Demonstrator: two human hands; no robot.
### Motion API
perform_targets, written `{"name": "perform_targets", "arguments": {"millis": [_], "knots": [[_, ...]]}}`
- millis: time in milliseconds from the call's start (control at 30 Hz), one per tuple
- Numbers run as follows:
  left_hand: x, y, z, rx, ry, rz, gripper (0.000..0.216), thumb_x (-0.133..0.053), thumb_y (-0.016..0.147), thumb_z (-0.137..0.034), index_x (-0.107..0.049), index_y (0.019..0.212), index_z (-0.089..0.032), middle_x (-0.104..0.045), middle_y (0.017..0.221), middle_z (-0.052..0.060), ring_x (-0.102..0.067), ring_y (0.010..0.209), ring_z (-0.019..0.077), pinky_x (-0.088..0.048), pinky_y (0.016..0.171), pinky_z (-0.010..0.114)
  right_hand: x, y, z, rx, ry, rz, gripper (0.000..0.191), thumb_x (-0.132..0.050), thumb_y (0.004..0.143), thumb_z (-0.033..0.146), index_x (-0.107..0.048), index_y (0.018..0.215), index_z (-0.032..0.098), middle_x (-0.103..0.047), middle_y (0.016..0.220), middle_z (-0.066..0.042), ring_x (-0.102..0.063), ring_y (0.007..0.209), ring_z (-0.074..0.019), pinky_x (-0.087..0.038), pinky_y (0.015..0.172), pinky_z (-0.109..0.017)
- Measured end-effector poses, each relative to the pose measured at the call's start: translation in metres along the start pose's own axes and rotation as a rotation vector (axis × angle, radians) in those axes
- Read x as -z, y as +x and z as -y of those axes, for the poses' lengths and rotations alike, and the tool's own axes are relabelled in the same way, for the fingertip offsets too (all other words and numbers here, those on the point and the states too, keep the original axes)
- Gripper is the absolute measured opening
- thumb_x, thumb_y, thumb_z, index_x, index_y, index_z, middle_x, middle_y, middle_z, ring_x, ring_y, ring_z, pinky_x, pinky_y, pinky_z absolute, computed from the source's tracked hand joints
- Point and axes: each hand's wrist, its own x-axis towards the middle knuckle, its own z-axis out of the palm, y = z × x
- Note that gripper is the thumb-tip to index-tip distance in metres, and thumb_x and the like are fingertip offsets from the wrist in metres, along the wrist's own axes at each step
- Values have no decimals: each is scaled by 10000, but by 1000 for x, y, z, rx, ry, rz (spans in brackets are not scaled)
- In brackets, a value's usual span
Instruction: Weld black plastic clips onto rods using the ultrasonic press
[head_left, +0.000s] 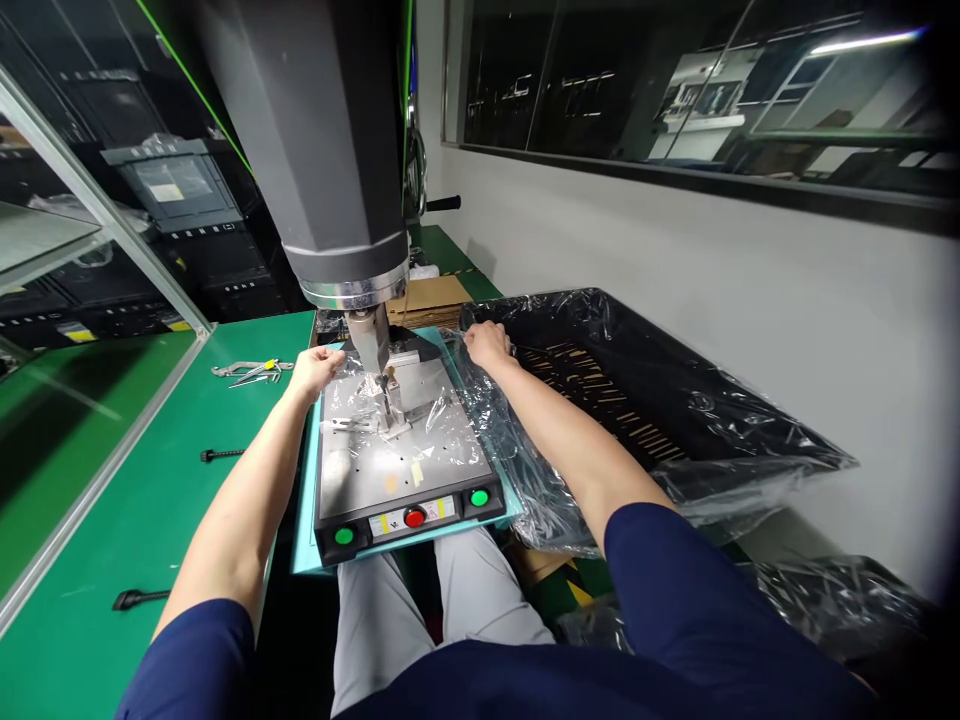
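Head view: one press head (pixel 349 215) fills upper centre, over one metal plate (pixel 442 450). Clear film (pixel 431 412) lies across the plate, mid-frame, around the tool tip. Left hand (pixel 315 374), centre-left: fingers curled together, seemingly pinching the film's edge. Right hand (pixel 490 345), just right of centre: curled, fingertips hidden; cannot tell what it grips. Two hands, well apart, probably to keep the film spread and the fingers off the tip. Two green buttons (pixel 344 536), one at each front corner, presumably so both hands are needed; one red button (pixel 414 517) between. One black tray (pixel 720 390), right, likely kept within reach; its brownish strips (pixel 656 440) are too many to count. Two black-handled tools (pixel 217 455), left.
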Motion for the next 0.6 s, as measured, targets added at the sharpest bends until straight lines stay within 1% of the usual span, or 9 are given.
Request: {"name": "perform_targets", "arguments": {"millis": [200,333,400,500,600], "knots": [[-6,11,12,4,44,9,335,-768,601,-429,-585,628,-149,-554,519,4,-381,420,78,-298,427,215,-10,3,-2,-32,-37,103,253,-512,935,196,-754,1009,208,-647,1173,-130,-527,1148,-298,-462,919,-385],[-5,13,15,8,80,23,363,-796,568,-445,-587,618,-151,-521,485,-6,-389,421,86,-286,419,215,-12,1,-1,-14,-44,179,237,-542,934,243,-759,1019,198,-668,1158,-124,-559,1123,-287,-468,908,-356],[-3,14,15,11,95,27,379,-814,541,-446,-592,617,-149,-511,481,-12,-390,425,84,-291,424,214,-12,-1,-1,-6,-50,203,240,-561,931,270,-748,1061,193,-660,1182,-126,-556,1136,-281,-466,915,-344],[-2,14,13,20,116,45,384,-824,527,-445,-608,625,-142,-519,489,-9,-407,438,87,-308,439,218,-12,-3,-1,1,-57,211,303,-573,930,322,-706,1162,180,-622,1253,-137,-525,1185,-293,-460,940,-358],[-5,9,10,42,139,74,397,-827,526,-457,-631,655,-137,-527,486,-4,-428,440,101,-310,440,226,-9,-7,-1,47,-67,174,352,-579,925,366,-688,1194,169,-601,1274,-143,-504,1197,-310,-455,951,-373]]}}
